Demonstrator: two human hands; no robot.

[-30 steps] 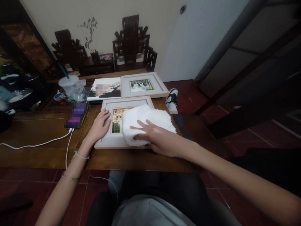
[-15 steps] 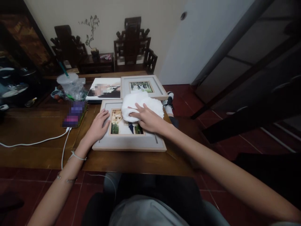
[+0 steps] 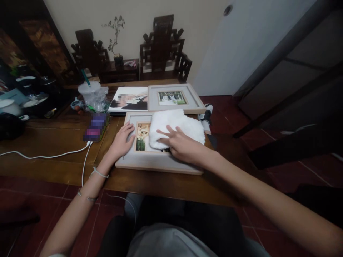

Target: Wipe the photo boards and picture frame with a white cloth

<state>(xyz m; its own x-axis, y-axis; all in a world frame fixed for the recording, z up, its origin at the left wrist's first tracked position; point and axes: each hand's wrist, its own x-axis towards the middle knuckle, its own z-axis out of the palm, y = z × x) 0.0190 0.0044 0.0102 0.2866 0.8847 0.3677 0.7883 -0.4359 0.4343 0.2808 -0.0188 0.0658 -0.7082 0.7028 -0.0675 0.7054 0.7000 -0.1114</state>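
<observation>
A light wooden picture frame (image 3: 158, 163) with a pale mat lies flat on the table in front of me. My left hand (image 3: 123, 141) rests on its left side, palm down, fingers stretched out. A fluffy white towel (image 3: 171, 119) covers the upper right of this frame and much of its photo (image 3: 140, 142). On the towel presses my right hand (image 3: 182, 144), fingers spread over the cloth and thumb near its front edge, keeping hold of it. Behind stands a second frame (image 3: 197, 107), lying flat next to a white-covered photo album or print (image 3: 128, 93).
A phone (image 3: 95, 128) with a white charging cable (image 3: 59, 156) lies left of the frame. Behind it are a plastic cup (image 3: 89, 89) with a green straw and a crumpled clear bag (image 3: 99, 101). Dark wooden chairs (image 3: 163, 46) stand by the wall. Another person's shoe (image 3: 206, 112) shows beyond the table.
My right hand and the towel have moved toward me over the front photo, uncovering the rear frame's edge. The left hand stays on the frame. The whole view has shifted slightly.
</observation>
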